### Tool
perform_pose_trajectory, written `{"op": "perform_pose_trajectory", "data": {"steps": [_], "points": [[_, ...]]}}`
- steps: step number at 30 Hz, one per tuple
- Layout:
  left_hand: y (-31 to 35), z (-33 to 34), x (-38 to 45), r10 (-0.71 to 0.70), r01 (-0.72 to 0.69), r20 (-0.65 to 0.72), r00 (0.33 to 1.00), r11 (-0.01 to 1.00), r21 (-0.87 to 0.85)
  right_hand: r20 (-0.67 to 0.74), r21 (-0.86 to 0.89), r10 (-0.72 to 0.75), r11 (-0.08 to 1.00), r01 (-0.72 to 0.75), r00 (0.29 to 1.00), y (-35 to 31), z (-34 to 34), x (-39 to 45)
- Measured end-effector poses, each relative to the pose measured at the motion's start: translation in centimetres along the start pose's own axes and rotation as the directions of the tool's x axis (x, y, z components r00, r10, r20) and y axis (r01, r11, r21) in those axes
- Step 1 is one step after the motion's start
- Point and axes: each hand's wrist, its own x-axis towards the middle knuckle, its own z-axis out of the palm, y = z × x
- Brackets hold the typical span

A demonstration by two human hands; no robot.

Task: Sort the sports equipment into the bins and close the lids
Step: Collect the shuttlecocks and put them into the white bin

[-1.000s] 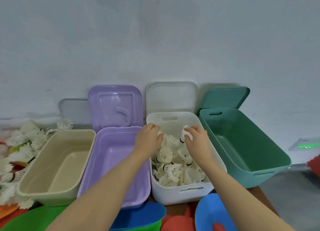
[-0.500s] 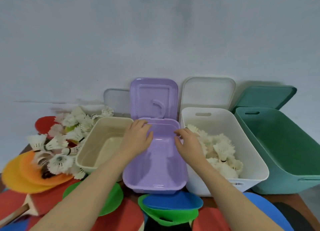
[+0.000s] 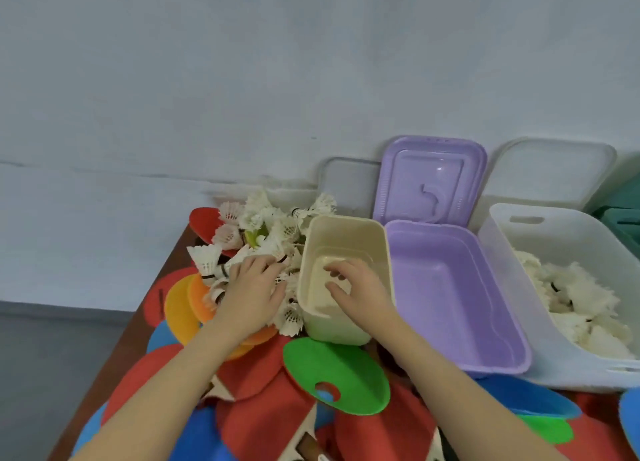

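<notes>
My left hand [image 3: 251,296] rests palm-down with fingers spread, its grip wide, on the heap of white feathered shuttlecocks [image 3: 266,232] at nine o'clock of the cream plastic bin [image 3: 346,232], while my right hand [image 3: 360,292] hovers over that bin, loosely open, holding nothing.

Left hand [image 3: 251,296] on shuttlecock pile [image 3: 266,232], left of the bin [image 3: 341,232]. Right hand [image 3: 360,292] over that bin; two more bins right of it.
</notes>
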Motion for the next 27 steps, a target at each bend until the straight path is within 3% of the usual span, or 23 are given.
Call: {"op": "perform_pose_trajectory", "data": {"steps": [3, 9, 12, 15, 19, 22, 27], "points": [[-3.4, -0.1, -2.4, -0.017, 0.017, 0.011, 1.0, 0.999, -0.028, 0.036, -0.004, 0.008, 1.0, -0.008, 0.999, -2.2, 3.9, 0.2], [-7.5, -0.3, -3.9, -0.074, 0.074, 0.006, 0.997, 0.997, -0.033, 0.125, -0.281, -0.012, 0.959, 0.047, 0.992, -5.2, 8.3, 1.6], [-9.0, -0.3, -3.6, -0.094, 0.095, 0.056, 0.994, 0.995, -0.008, 0.116, -0.309, -0.011, 0.95, 0.047, 0.993, -5.6, 9.2, 2.3], [-9.6, -0.6, -2.9, -0.088, 0.089, 0.049, 0.995, 0.996, -0.011, 0.028, -0.298, -0.029, 0.954, 0.036, 0.999, -5.5, 9.3, 2.2], [-9.7, -0.6, -1.0, -0.049, 0.049, -0.001, 0.999, 0.996, -0.069, -0.17, -0.148, -0.002, 0.989, -0.023, 0.985, -5.7, 8.2, 1.6], [-9.4, -0.3, 1.2, -0.009, 0.014, 0.087, 0.996, 0.999, -0.052, -0.278, -0.04, 0.043, 0.998, -0.056, 0.96, -5.6, 6.4, 1.8], [-9.6, 1.2, 3.7, 0.043, -0.048, 0.181, 0.983, 0.999, 0.022, -0.311, -0.012, 0.063, 0.997, -0.07, 0.948, -4.4, 4.2, 2.4]]}}
